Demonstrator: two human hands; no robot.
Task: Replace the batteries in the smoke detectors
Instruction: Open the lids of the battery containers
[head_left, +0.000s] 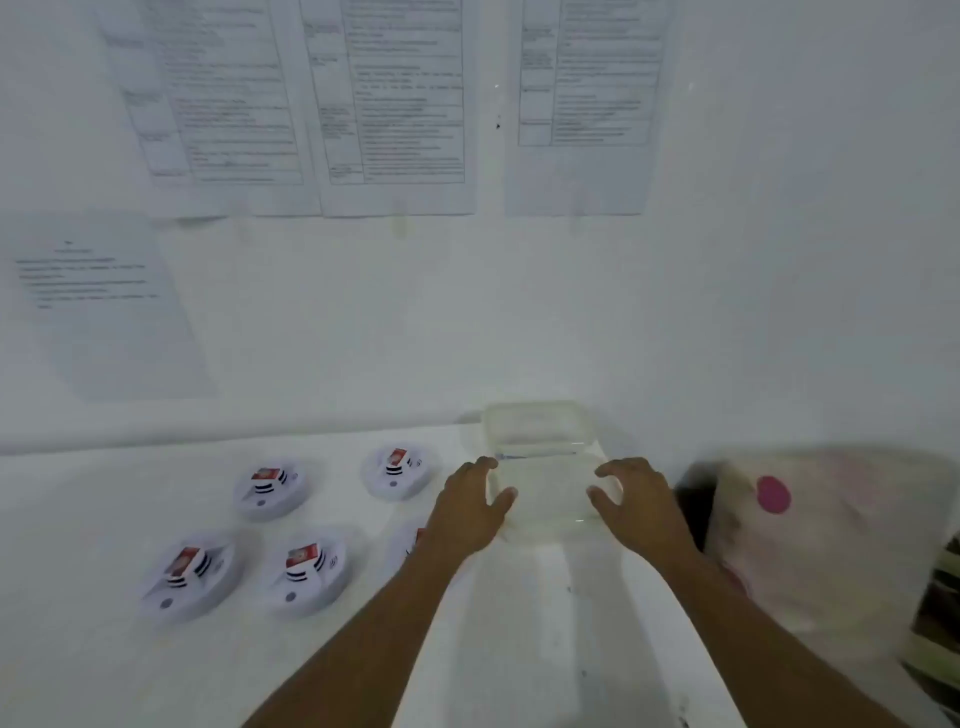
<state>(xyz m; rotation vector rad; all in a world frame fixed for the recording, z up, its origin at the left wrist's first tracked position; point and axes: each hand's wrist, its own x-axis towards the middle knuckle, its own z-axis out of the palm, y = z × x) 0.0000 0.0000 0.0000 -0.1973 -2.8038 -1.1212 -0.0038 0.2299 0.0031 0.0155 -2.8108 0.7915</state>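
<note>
Reaching with spread fingers to either side of the clear plastic box (543, 467) at centre frame, the left hand (467, 512) and right hand (636, 506) grip nothing yet—likely fetching batteries, they must close on it—while smoke detectors (306, 569) wait lower left.

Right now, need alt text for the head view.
Two bare hands, left hand and right hand, reach around a clear plastic lidded container on a white table against a paper-covered wall. Round white smoke detectors with red-labelled batteries lie to the left.
</note>
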